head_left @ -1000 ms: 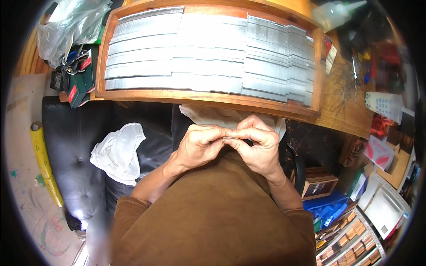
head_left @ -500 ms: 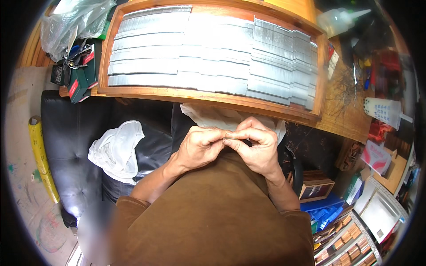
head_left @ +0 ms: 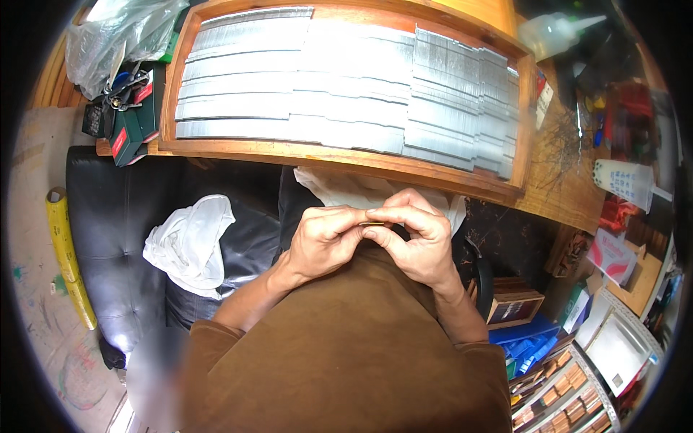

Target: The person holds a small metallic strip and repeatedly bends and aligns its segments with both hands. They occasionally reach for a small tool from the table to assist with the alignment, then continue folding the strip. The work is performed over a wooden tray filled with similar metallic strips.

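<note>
Just below the near rim of a shallow wooden tray (head_left: 216, 148) filled with overlapping rows of grey metal strips (head_left: 325, 94), the two hands meet over the person's lap. The left hand (head_left: 325, 242) and the right hand (head_left: 415, 242) are pressed together fingertip to fingertip, pinching a tiny thin object (head_left: 372, 224) between them; it is too small and too hidden by the fingers to tell what it is. Both forearms come up out of brown sleeves. A crumpled pale cloth (head_left: 361, 191) lies just behind the hands, under the tray's edge. To the left, a white plastic bag (head_left: 189, 242) rests on a black leather seat (head_left: 108, 238), and a yellow roll (head_left: 66, 256) lies on the floor beside it. On the wooden tabletop (head_left: 570, 195) to the right stand a translucent squeeze bottle (head_left: 556, 32) and a white plastic bottle lying on its side (head_left: 626, 182), well apart from the hands.
</note>
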Tool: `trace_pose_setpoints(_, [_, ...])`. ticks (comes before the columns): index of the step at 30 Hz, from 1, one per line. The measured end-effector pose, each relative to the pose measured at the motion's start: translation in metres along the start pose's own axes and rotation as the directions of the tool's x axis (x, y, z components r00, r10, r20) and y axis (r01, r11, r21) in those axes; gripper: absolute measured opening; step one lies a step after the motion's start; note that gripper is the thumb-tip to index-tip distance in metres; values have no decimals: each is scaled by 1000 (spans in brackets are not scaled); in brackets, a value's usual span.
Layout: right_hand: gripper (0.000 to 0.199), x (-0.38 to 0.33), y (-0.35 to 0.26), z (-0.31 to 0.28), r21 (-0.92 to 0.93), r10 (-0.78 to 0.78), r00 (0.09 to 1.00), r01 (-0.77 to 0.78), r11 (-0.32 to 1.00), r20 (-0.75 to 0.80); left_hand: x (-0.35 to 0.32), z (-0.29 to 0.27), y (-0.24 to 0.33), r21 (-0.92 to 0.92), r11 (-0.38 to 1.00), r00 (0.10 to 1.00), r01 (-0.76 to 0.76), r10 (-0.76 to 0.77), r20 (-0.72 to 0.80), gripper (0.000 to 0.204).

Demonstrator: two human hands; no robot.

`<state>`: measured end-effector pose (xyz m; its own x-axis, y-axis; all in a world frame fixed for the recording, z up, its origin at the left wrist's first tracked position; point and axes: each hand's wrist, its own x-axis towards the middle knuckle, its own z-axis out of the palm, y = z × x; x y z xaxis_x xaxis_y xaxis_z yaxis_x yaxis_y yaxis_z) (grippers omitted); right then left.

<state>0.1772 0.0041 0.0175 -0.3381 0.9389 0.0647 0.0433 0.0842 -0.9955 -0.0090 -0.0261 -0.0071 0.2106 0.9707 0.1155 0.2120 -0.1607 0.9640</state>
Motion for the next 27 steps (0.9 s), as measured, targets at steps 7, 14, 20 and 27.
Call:
trace_pose_setpoints(7, [15,1,2,-4,30,-26,999,25,999,36,-2,-2,7,39,999,999,-12,13,-35,24])
trace_pose_setpoints(14, [14,2,4,-4,10,-31,998,31,999,47,-6,2,11,39,999,998,10,-7,-65,22])
trace_pose_setpoints(20, [15,2,2,-6,24,22,997,-23,999,78,-6,4,14,37,999,997,5,-2,-80,23])
trace_pose_setpoints(27, [14,2,2,-5,34,22,998,-24,999,67,-9,5,12,52,999,997,9,-5,-73,24])
